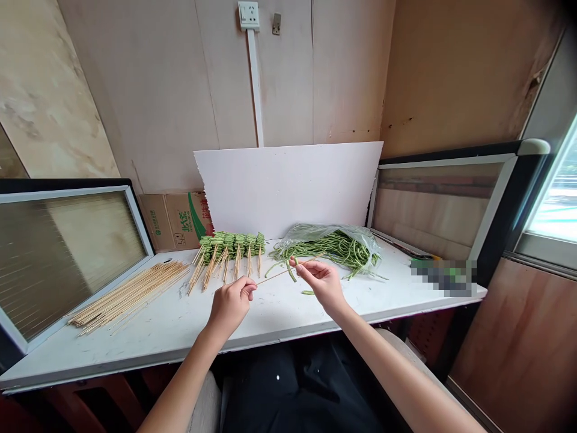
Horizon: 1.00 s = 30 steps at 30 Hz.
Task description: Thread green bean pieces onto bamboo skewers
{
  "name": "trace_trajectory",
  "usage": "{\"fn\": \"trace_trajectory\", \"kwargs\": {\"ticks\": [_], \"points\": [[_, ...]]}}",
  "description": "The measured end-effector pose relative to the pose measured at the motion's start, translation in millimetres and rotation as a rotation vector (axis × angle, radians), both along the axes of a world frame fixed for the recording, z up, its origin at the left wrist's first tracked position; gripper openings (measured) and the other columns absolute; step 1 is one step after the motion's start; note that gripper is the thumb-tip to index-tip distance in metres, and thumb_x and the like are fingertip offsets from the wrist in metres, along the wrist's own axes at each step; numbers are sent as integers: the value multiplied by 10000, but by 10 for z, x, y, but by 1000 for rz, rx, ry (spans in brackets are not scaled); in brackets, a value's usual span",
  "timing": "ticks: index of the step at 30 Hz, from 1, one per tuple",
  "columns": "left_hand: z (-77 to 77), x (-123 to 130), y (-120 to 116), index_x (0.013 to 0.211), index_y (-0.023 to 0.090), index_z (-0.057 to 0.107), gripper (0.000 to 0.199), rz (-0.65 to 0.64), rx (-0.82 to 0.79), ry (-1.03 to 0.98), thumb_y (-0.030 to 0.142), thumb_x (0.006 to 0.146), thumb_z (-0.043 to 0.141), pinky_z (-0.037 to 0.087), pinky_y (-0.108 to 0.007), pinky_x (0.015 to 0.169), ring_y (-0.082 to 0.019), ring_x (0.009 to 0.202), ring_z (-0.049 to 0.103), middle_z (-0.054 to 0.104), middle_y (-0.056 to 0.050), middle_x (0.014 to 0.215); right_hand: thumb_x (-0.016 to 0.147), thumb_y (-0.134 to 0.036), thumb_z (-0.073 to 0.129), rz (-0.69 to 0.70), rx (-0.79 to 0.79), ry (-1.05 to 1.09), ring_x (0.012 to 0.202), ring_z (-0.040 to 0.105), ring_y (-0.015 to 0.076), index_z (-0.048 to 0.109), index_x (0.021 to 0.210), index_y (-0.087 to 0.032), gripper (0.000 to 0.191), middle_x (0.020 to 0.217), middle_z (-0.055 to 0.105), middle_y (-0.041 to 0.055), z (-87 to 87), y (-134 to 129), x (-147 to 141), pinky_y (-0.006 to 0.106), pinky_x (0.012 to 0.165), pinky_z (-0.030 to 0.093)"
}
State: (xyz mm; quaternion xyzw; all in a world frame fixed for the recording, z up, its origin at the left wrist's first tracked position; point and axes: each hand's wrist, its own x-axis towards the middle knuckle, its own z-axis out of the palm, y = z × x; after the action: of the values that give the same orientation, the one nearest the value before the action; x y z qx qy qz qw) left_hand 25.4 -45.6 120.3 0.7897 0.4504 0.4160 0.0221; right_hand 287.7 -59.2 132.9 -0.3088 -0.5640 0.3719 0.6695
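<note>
A thin wooden skewer slants up to the right between my hands, above the white table. My left hand is closed on its lower left end. Near the other end, my right hand pinches a green bean piece that sits on the skewer. Long green beans lie in a clear plastic bag behind my right hand. Behind my left hand, finished-looking skewers of folded beans are stacked with their sticks toward me. A short bean piece rests on the table beneath my right hand.
Many bare skewers lie in a pile at the left of the white table. A cardboard box and an upright white board stand at the back. Framed panels flank both sides. A pixelated patch covers something at the right.
</note>
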Motion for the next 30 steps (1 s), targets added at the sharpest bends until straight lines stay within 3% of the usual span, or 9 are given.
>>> {"fn": "trace_trajectory", "kwargs": {"ticks": [5, 11, 17, 20, 22, 24, 27, 30], "points": [[-7, 23, -22, 860, 231, 700, 238, 26, 53, 4, 241, 990, 501, 415, -253, 640, -151, 605, 636, 715, 11, 689, 749, -518, 914, -12, -55, 38, 1121, 760, 342, 832, 835, -234, 308, 1009, 837, 95, -28, 26, -56, 474, 995, 599], [-1, 32, -24, 859, 230, 699, 257, 20, -24, 20, 233, 988, 477, 410, -255, 624, -161, 601, 638, 707, 8, 679, 759, -526, 900, -2, -39, -14, 1050, 773, 324, 818, 792, -243, 296, 947, 829, 77, -59, 27, -79, 417, 860, 616], [-11, 20, 6, 882, 229, 690, 260, -3, -18, -35, 293, 1020, 479, 416, -258, 638, -154, 576, 595, 700, 7, 677, 758, -627, 869, 2, -58, -66, 985, 760, 306, 852, 1001, -241, 457, 1072, 825, 100, -21, 40, 15, 424, 798, 622], [-12, -5, 26, 915, 227, 693, 259, -9, -25, -39, 318, 1035, 482, 413, -260, 647, -152, 585, 597, 709, 8, 696, 850, -810, 660, 12, 1, -46, 1139, 735, 334, 834, 1124, -245, 652, 1151, 810, 127, 15, 113, 193, 423, 830, 621], [-3, -28, 38, 926, 226, 694, 251, -8, -25, -36, 320, 1037, 490, 410, -260, 649, -152, 592, 604, 716, 8, 707, 915, -875, 455, 2, -6, -77, 1146, 734, 326, 827, 1147, -228, 782, 1133, 810, 143, 15, 192, 358, 403, 814, 613], [15, -54, 50, 939, 225, 695, 240, -7, -21, -44, 320, 1038, 498, 414, -259, 653, -155, 608, 620, 722, 6, 717, 931, -860, 449, -33, -76, -206, 1038, 754, 306, 837, 1095, -201, 782, 1041, 820, 142, -21, 284, 534, 370, 753, 592], [46, -87, 68, 991, 222, 689, 234, -4, -18, -71, 327, 1048, 489, 426, -260, 658, -166, 645, 653, 727, -1, 733, 895, -759, 640, -66, -148, -568, 824, 725, 258, 847, 891, -187, 609, 856, 803, 101, -154, 419, 754, 330, 677, 533], [71, -106, 79, 1035, 222, 681, 216, -6, -33, -81, 320, 1051, 489, 440, -265, 668, -172, 668, 672, 738, -4, 753, 835, -628, 770, -2, -193, -863, 718, 666, 233, 832, 781, -214, 421, 780, 776, 69, -347, 521, 856, 333, 662, 502]]}}
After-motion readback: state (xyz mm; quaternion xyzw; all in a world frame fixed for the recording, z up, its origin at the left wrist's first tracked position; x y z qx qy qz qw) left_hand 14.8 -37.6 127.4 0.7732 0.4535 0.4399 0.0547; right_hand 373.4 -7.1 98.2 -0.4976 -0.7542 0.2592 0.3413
